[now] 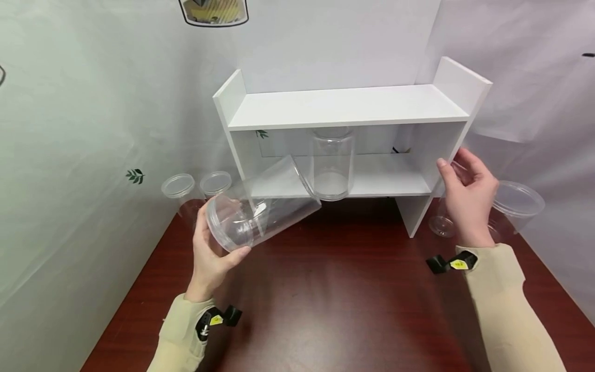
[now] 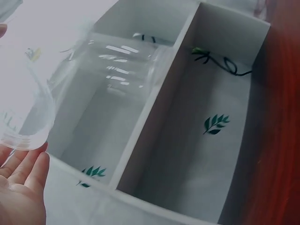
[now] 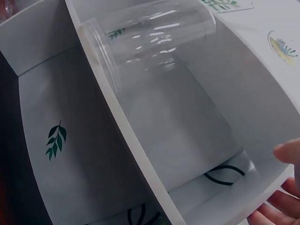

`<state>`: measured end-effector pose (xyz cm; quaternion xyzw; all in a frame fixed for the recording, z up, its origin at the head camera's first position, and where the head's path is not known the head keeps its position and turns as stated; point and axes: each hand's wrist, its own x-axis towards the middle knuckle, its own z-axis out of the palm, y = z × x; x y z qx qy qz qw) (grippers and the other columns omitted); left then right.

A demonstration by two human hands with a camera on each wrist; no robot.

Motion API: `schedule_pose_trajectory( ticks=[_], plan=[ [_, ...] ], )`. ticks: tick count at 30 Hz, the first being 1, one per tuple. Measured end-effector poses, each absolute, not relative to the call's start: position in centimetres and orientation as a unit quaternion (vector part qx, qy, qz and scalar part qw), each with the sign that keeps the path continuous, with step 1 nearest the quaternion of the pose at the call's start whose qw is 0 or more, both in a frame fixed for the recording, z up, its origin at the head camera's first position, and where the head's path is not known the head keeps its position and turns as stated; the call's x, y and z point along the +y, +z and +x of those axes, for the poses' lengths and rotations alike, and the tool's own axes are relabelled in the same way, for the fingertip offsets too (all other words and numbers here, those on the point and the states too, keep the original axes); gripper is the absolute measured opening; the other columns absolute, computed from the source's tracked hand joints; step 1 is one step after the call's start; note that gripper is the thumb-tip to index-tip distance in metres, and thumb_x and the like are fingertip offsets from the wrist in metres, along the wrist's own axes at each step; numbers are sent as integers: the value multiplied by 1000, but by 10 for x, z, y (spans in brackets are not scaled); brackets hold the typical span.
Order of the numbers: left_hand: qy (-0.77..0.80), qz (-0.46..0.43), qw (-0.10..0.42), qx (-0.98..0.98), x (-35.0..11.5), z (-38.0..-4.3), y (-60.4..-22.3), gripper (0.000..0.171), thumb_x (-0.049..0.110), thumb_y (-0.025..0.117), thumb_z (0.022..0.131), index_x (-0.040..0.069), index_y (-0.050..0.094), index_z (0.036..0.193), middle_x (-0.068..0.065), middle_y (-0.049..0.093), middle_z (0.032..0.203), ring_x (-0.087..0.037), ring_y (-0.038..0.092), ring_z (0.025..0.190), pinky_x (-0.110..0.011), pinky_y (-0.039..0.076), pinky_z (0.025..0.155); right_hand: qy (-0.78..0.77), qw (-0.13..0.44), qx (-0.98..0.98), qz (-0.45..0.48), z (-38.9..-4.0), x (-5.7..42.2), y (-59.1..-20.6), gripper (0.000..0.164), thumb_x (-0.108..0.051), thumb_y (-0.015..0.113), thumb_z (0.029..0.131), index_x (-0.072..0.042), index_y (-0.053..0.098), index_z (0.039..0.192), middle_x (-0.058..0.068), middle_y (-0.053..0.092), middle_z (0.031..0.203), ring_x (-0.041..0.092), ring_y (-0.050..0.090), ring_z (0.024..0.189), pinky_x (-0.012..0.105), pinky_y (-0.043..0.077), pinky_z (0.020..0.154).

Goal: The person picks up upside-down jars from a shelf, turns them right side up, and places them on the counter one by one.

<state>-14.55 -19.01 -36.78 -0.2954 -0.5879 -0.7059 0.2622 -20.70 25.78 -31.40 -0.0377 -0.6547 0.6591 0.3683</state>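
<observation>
A large clear plastic jar (image 1: 279, 204) lies tilted in my left hand (image 1: 206, 266), its far end raised to the right, before the white shelf unit (image 1: 348, 109). My fingers and thumb grip it round its near end. In the left wrist view, part of the held jar (image 2: 28, 138) shows above the fingers. My right hand (image 1: 471, 201) holds the front edge of the unit's right side panel, thumb on the inner side and fingers outside. Upside down or upright, another clear jar (image 1: 332, 168) stands on the middle board, its base near the front edge.
Two smaller clear containers with lids (image 1: 178, 186) stand left of the unit. On its right are a small clear container (image 1: 441, 226) and a wider one with a lid (image 1: 518, 199), partly behind my right hand. Everything rests on a dark red wooden table (image 1: 325, 310).
</observation>
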Motion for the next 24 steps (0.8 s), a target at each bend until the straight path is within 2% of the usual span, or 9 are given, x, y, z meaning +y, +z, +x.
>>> schedule_pose_trajectory(
  ticks=[4, 10, 16, 24],
  plan=[
    [-726, -305, 266, -557, -198, -146, -362, 91, -17, 75, 62, -10, 39, 144, -28, 51, 133, -37, 53, 120, -34, 50, 99, 608, 385, -692, -68, -210, 259, -316, 36, -16, 79, 90, -11, 74, 126, 6, 72, 119, 7, 70, 100, 19, 55, 85],
    [-670, -272, 317, -613, -214, -145, -358, 90, -7, 80, 56, -11, 47, 140, -22, 51, 136, -34, 48, 122, -32, 38, 106, 579, 406, -702, -82, -215, 261, -318, 30, -16, 77, 91, -11, 76, 121, 4, 74, 113, 5, 71, 94, 18, 55, 82],
    [-653, -254, 330, -632, -228, -145, -355, 94, -10, 80, 54, -11, 48, 142, -24, 52, 139, -34, 51, 121, -31, 40, 105, 582, 408, -699, -83, -217, 262, -318, 28, -14, 77, 91, -10, 77, 119, 2, 74, 110, 4, 71, 90, 17, 56, 79],
    [-677, -214, 311, -631, -247, -150, -363, 91, -23, 75, 61, -8, 45, 146, -27, 52, 139, -34, 51, 122, -28, 47, 100, 573, 413, -704, -78, -218, 263, -318, 28, -15, 77, 92, -10, 77, 119, 3, 74, 111, 4, 71, 91, 18, 56, 81]
  ],
)
